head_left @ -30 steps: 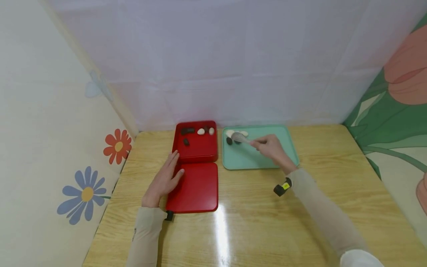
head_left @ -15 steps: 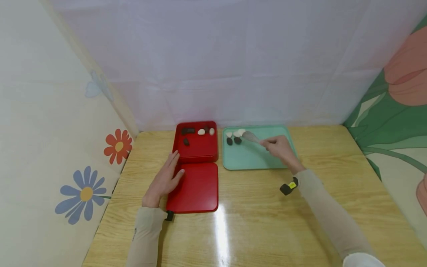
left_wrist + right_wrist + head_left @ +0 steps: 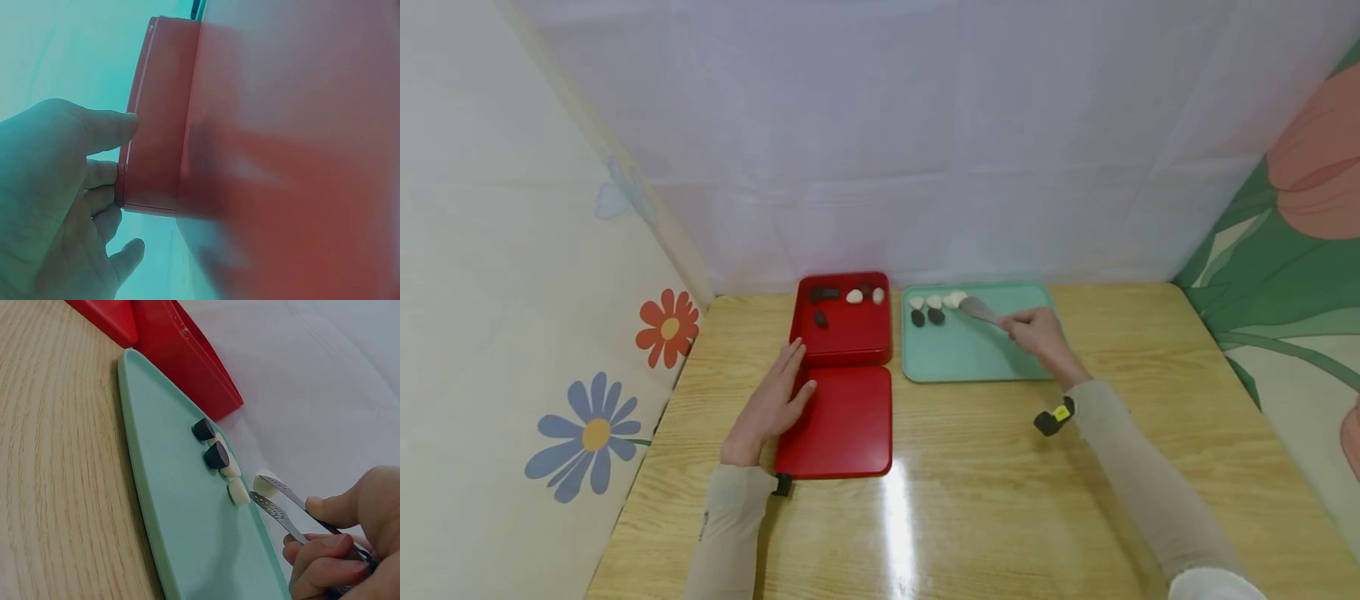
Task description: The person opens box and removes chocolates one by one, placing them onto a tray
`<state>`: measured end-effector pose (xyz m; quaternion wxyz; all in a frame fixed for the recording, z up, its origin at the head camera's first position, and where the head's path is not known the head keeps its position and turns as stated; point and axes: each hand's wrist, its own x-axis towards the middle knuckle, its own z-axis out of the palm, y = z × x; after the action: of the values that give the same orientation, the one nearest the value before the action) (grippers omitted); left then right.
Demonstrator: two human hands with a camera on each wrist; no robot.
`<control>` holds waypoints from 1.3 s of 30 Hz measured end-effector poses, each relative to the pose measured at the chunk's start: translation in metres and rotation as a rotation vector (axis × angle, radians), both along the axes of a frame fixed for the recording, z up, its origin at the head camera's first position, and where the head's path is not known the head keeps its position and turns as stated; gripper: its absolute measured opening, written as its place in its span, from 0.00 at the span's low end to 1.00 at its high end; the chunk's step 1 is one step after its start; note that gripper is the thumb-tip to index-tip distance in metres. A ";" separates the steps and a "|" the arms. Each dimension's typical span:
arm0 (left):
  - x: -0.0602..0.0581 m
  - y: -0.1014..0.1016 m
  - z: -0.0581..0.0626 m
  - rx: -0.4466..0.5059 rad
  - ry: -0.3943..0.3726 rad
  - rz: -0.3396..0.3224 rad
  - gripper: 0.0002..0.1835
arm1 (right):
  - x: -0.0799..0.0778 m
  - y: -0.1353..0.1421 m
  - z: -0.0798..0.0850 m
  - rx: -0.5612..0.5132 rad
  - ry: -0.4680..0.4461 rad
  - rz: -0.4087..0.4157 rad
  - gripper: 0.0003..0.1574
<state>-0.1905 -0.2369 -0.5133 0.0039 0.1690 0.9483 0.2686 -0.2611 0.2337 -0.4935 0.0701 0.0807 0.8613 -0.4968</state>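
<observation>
My right hand (image 3: 1033,329) grips metal tongs (image 3: 979,309) with perforated tips. Between those tips, in the right wrist view, is a small white piece (image 3: 265,484) like a chocolate, overlapping the far rim of the mint tray (image 3: 147,494). On the tray, two dark pieces (image 3: 217,455) stand beside a row of white ones (image 3: 239,492). My left hand (image 3: 769,407) lies with straight fingers along the left side of a red box (image 3: 842,346). In the left wrist view the thumb (image 3: 112,130) touches the box's rim. Several dark and white pieces (image 3: 853,296) lie inside the box.
A flat red lid (image 3: 842,425) lies in front of the box on the wooden table (image 3: 970,483). A white cloth (image 3: 880,150) hangs behind both containers. Painted flower panels (image 3: 597,435) stand at the left and right.
My right hand and the tongs have moved right along the tray's far side. Dark and white pieces at the tray's left now show uncovered. My left hand has stayed in place.
</observation>
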 end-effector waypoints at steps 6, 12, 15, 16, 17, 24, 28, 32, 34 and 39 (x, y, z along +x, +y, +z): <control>-0.001 -0.001 -0.002 -0.007 -0.011 0.003 0.39 | 0.002 0.000 -0.001 0.021 -0.049 0.033 0.28; -0.002 -0.001 -0.001 -0.005 -0.007 0.003 0.40 | 0.003 0.000 0.000 0.038 -0.081 0.070 0.30; -0.001 -0.001 -0.001 -0.004 -0.013 0.004 0.40 | 0.003 -0.001 0.001 0.044 -0.095 0.076 0.30; -0.001 -0.001 0.000 -0.005 -0.015 0.003 0.40 | 0.003 -0.001 0.002 0.048 -0.099 0.076 0.30; -0.001 -0.001 0.000 -0.006 -0.016 0.003 0.40 | 0.003 -0.001 0.002 0.049 -0.103 0.075 0.30; -0.001 0.000 -0.001 -0.002 -0.002 0.000 0.39 | 0.002 -0.002 0.003 0.053 -0.122 0.073 0.30; -0.001 0.000 0.000 0.006 0.005 0.000 0.39 | 0.002 -0.002 0.002 0.059 -0.104 0.064 0.31; 0.000 -0.001 -0.001 0.006 0.005 -0.002 0.39 | 0.003 -0.001 0.004 0.085 -0.082 0.059 0.33; 0.000 -0.001 -0.001 0.006 0.009 -0.003 0.39 | 0.004 0.000 0.007 0.107 -0.072 0.061 0.33; 0.000 0.000 -0.001 0.013 0.011 0.000 0.39 | 0.005 -0.001 0.013 0.126 -0.033 0.072 0.33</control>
<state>-0.1902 -0.2367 -0.5139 -0.0026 0.1703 0.9465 0.2740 -0.2562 0.2323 -0.4803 0.0969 0.0621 0.8919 -0.4374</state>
